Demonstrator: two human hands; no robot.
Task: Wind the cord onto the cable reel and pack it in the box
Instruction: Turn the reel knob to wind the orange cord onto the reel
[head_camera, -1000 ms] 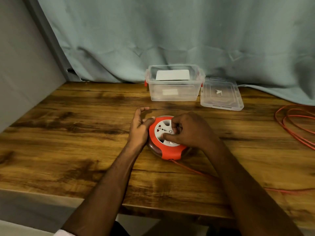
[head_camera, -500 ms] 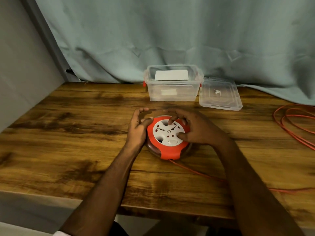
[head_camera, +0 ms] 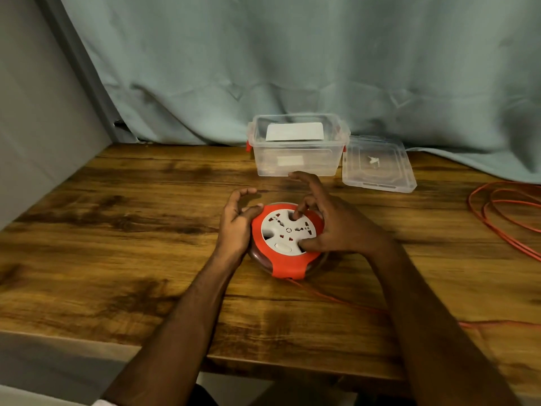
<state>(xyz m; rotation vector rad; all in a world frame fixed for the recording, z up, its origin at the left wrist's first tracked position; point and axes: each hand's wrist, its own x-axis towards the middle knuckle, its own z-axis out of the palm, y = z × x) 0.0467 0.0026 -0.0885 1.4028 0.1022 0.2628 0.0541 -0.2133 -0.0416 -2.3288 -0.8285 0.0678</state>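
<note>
A round red cable reel [head_camera: 288, 266] with a white socket face lies flat in the middle of the wooden table [head_camera: 117, 259]. My left hand [head_camera: 237, 223] presses against its left rim, thumb on the red edge. My right hand [head_camera: 330, 224] rests on the reel's right side, with a finger and the thumb set in the notches of the white disc. A thin orange cord [head_camera: 336, 300] leaves the reel's near edge, runs right across the table, and lies in loose loops [head_camera: 506, 212] at the far right. The clear plastic box [head_camera: 297, 148] stands open behind the reel.
The box's clear lid [head_camera: 377, 165] lies flat beside it on the right. A white card or paper sits inside the box. A grey-blue curtain [head_camera: 292, 68] hangs behind the table, and a grey wall [head_camera: 35, 127] closes the left side.
My right hand has turned on the white disc, going from fingers bunched over its centre to fingers spread in the notches. The disc's socket pattern has rotated. My left hand has stayed on the rim.
</note>
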